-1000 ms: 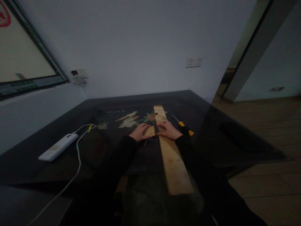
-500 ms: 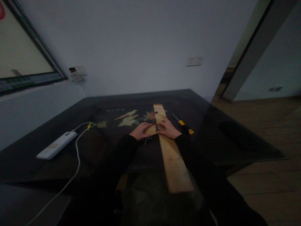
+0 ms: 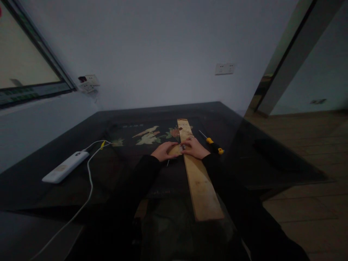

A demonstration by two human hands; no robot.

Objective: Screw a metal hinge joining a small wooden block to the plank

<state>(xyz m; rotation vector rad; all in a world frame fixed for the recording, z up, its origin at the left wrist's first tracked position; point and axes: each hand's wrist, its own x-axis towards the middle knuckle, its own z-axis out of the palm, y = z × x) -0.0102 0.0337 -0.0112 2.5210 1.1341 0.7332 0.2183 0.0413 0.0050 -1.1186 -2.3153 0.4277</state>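
Both hands meet near the middle of what I see through the head camera: the left hand has thumb and fingers closed on a short wooden piece; the right hand arches over a long board, and whether its fingertips pinch anything I cannot tell. Beneath lies the dark table, decorated with birds and flowers. The board runs lengthwise under the right hand, its near end past the table's near edge. Well to my left sits a white oblong device; near the right hand, on its outer side, lies a yellow-and-black screwdriver. The short piece points at the board's left edge, contact unclear, with a small metal fitting between the hands. A thin metal pin lies just below the left hand.

Green lettering by the window and pale characters on the tabletop are too dim for me to read. Black-sleeved forearms reach forward, angled inward, thumbs toward each other.
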